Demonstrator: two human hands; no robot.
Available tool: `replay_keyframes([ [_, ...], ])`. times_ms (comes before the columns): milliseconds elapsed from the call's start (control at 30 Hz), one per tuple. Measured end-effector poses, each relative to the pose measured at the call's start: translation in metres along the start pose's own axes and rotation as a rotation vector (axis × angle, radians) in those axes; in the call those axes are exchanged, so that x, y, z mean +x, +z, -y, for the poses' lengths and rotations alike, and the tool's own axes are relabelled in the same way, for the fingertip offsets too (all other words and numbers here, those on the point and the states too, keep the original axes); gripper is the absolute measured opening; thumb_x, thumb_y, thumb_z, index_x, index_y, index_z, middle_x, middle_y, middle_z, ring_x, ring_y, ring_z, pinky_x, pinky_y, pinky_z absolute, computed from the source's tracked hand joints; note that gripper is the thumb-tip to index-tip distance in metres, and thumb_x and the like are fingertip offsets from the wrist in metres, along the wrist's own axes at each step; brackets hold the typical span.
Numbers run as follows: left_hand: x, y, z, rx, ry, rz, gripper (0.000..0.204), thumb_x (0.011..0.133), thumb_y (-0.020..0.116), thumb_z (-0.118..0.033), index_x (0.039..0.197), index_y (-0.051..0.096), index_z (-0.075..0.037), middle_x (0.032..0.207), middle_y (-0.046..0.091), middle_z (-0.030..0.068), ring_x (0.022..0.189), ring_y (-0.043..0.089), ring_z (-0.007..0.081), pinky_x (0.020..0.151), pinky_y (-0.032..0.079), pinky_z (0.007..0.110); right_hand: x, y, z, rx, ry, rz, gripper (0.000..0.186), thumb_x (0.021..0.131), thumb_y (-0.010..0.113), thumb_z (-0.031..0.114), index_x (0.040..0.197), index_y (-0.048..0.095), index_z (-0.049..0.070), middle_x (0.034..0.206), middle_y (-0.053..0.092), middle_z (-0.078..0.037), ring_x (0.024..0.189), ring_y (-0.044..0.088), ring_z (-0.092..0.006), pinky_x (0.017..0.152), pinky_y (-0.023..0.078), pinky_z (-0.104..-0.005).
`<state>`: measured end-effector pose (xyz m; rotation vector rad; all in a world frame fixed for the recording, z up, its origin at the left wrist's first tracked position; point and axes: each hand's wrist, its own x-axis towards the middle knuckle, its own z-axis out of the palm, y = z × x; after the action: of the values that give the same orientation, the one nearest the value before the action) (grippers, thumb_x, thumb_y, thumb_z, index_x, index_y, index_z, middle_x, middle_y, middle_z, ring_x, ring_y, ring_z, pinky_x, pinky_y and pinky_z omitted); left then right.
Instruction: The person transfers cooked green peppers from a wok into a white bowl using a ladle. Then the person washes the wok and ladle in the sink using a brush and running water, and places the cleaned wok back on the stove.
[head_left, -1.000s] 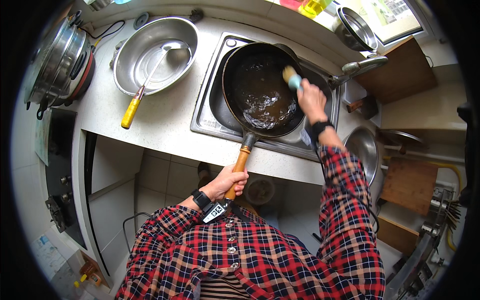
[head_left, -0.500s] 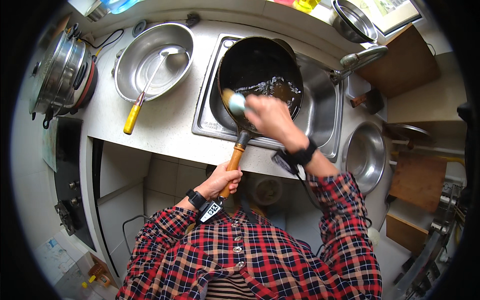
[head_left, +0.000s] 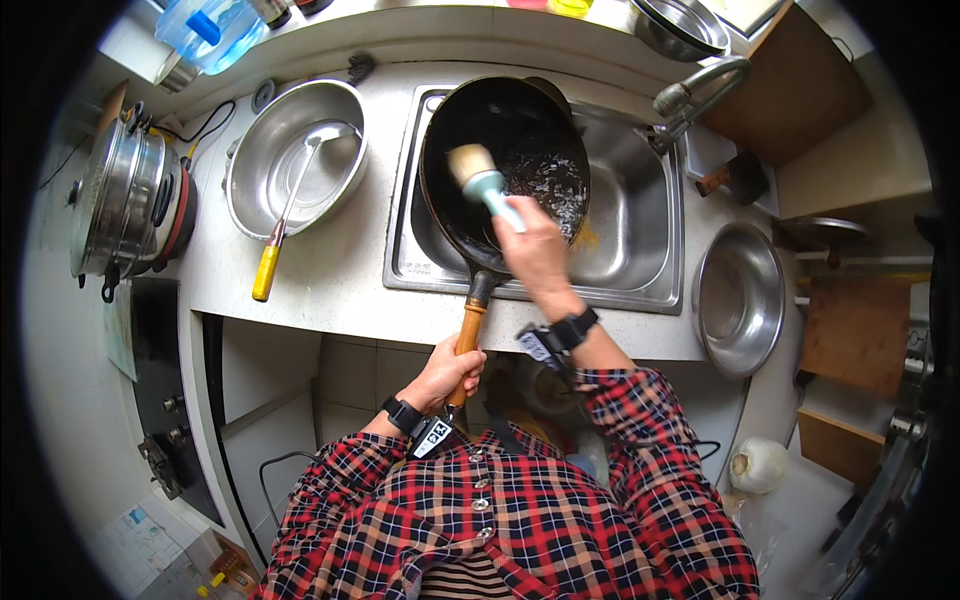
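Observation:
My left hand (head_left: 449, 372) is closed round the wooden handle of a black wok (head_left: 450, 215), which is tilted over the steel sink (head_left: 640, 240). Dark, glistening liquid lies on the right side of the wok's inside. My right hand (head_left: 537, 248) grips a scrubbing brush (head_left: 483, 183) by its pale green handle. The brush's tan bristles are over the left part of the wok; whether they touch the metal I cannot tell. A yellowish-brown patch shows in the sink just right of the wok's rim.
Left of the sink, a steel basin (head_left: 237, 190) holds a ladle (head_left: 283, 215) with a yellow handle. A stacked steamer pot (head_left: 125, 210) stands at the far left. The tap (head_left: 690, 95) rises behind the sink's right side. Another steel basin (head_left: 740, 300) sits to the right.
The brush has swung up inside the wok, its bristles now pointing up and left. The liquid has shifted right, and the yellowish-brown patch has appeared in the sink. My left hand keeps its hold.

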<state>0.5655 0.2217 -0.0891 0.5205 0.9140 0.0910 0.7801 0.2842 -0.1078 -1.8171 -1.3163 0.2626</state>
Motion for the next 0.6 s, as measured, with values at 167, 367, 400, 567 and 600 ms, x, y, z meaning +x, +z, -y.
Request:
replay_keyframes([
  [167, 0.002, 0.001, 0.001, 0.009, -0.011, -0.021, 0.014, 0.091, 0.056, -0.006, 0.097, 0.044, -0.006, 0.065, 0.047, 0.0007, 0.045, 0.044, 0.0095, 0.043, 0.042, 0.026, 0.046, 0.007, -0.020, -0.361, 0.485, 0.260, 0.023, 0.089, 0.059, 0.031, 0.102, 0.054, 0.014, 0.088, 0.068, -0.020, 0.085, 0.065, -0.0438, 0.071, 0.051, -0.0528],
  [367, 0.001, 0.005, 0.003, 0.079, 0.011, -0.057, 0.014, 0.090, 0.056, -0.005, 0.097, 0.044, -0.007, 0.064, 0.046, 0.0013, 0.045, 0.044, 0.0106, 0.043, 0.041, 0.028, 0.013, -0.008, 0.014, 0.057, 0.326, 0.032, 0.025, 0.088, 0.065, 0.026, 0.103, 0.058, 0.007, 0.083, 0.069, -0.019, 0.077, 0.068, -0.0378, 0.067, 0.053, -0.0454],
  [400, 0.001, 0.005, 0.002, 0.094, 0.018, -0.057, 0.014, 0.090, 0.056, -0.005, 0.097, 0.044, -0.007, 0.064, 0.046, 0.0013, 0.044, 0.044, 0.0107, 0.043, 0.041, 0.028, 0.012, -0.006, 0.017, 0.099, 0.302, 0.249, 0.024, 0.088, 0.064, 0.026, 0.103, 0.058, 0.009, 0.083, 0.068, -0.020, 0.080, 0.068, -0.0392, 0.069, 0.053, -0.0457],
  [567, 0.004, 0.003, 0.005, 0.132, 0.027, -0.101, 0.013, 0.089, 0.057, -0.006, 0.095, 0.045, -0.005, 0.064, 0.048, 0.0016, 0.044, 0.045, 0.0103, 0.040, 0.041, 0.027, 0.026, -0.011, -0.003, -0.101, 0.526, 0.074, 0.024, 0.088, 0.061, 0.030, 0.104, 0.059, 0.012, 0.080, 0.069, -0.018, 0.077, 0.067, -0.0391, 0.067, 0.052, -0.0480],
  [600, 0.004, 0.002, 0.006, 0.154, 0.038, -0.115, 0.013, 0.089, 0.057, -0.006, 0.095, 0.046, -0.005, 0.064, 0.048, 0.0015, 0.043, 0.045, 0.0104, 0.040, 0.041, 0.027, 0.024, -0.014, -0.006, -0.076, 0.545, -0.016, 0.025, 0.088, 0.059, 0.030, 0.104, 0.058, 0.011, 0.081, 0.069, -0.019, 0.076, 0.067, -0.0401, 0.066, 0.052, -0.0500],
])
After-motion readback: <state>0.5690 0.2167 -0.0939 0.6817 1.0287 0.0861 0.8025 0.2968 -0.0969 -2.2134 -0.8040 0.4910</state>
